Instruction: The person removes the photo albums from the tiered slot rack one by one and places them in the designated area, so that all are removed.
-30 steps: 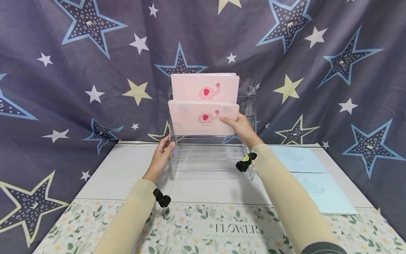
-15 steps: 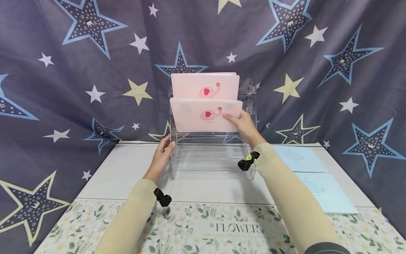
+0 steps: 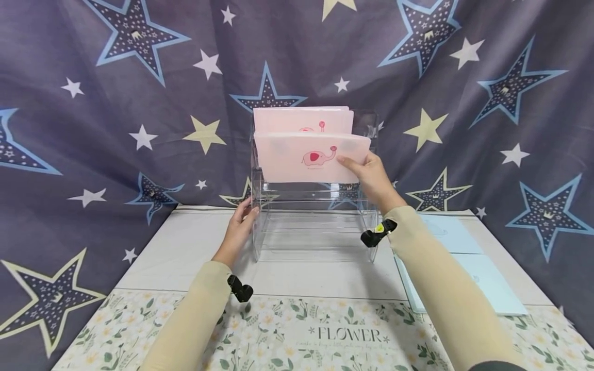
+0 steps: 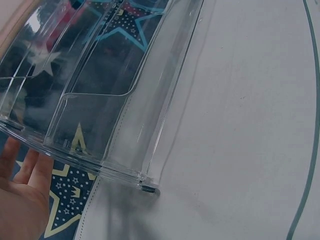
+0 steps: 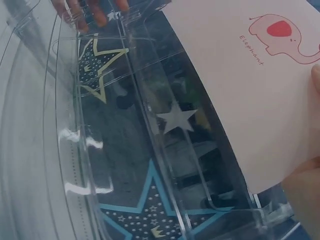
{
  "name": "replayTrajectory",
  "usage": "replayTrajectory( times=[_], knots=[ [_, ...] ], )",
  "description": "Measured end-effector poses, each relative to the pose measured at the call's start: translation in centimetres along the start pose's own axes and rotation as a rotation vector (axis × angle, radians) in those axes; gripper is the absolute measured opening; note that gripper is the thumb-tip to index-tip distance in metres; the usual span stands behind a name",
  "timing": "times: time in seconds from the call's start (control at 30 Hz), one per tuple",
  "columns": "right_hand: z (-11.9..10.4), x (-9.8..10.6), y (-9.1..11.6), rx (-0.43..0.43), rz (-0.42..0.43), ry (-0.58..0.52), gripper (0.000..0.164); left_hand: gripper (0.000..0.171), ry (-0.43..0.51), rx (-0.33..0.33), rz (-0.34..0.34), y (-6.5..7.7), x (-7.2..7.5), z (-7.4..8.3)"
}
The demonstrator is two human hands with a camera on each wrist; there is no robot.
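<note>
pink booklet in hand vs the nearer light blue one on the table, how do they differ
The pink booklet is held up by the right hand; the blue booklet lies flat on the table. The pink booklet's elephant shows clearly; the blue booklet's cover is partly hidden by a sleeve. Both have pale covers.

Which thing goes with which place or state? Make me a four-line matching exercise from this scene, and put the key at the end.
1. Left hand
2. Right hand
3. Light-blue booklets
4. Curtain

A. Lying on the table, at the person's right
B. Patterned with stars
C. Touching the side of the clear rack
D. Holding the front pink booklet

Pairs: 1-C, 2-D, 3-A, 4-B
</note>
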State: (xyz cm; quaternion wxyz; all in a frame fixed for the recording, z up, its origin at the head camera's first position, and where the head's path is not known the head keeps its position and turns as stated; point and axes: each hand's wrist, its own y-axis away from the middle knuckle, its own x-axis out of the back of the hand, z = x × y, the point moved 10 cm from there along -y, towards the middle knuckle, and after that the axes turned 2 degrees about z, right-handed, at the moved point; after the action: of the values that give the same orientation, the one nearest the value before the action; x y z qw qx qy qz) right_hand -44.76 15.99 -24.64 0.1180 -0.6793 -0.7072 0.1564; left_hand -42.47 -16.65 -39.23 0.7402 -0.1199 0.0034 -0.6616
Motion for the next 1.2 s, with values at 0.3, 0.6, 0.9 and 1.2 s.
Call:
replayTrajectory(
  times=[0.3, 0.6, 0.9, 1.2],
  knots=[
    [-2.3, 0.4, 1.4, 0.057, -0.013, -0.05, 0.032, 0.053, -0.043, -0.001, -0.009, 0.0, -0.1, 0.2],
    [-3.7, 0.3, 3.0, 0.06, -0.045, -0.027, 0.033, 0.056, -0.039, 0.014, -0.019, 0.2, -0.2, 0.1],
    [-4.3, 1.6, 4.9, 0.073, -0.084, 0.106, 0.036, 0.055, -0.067, 0.007, 0.001, 0.0, 0.1, -0.1],
    [-3.6, 3.2, 6.9, 0.039, -0.106, 0.028, 0.028, 0.055, -0.066, 0.011, -0.002, 0.1, 0.0, -0.1]
  ],
)
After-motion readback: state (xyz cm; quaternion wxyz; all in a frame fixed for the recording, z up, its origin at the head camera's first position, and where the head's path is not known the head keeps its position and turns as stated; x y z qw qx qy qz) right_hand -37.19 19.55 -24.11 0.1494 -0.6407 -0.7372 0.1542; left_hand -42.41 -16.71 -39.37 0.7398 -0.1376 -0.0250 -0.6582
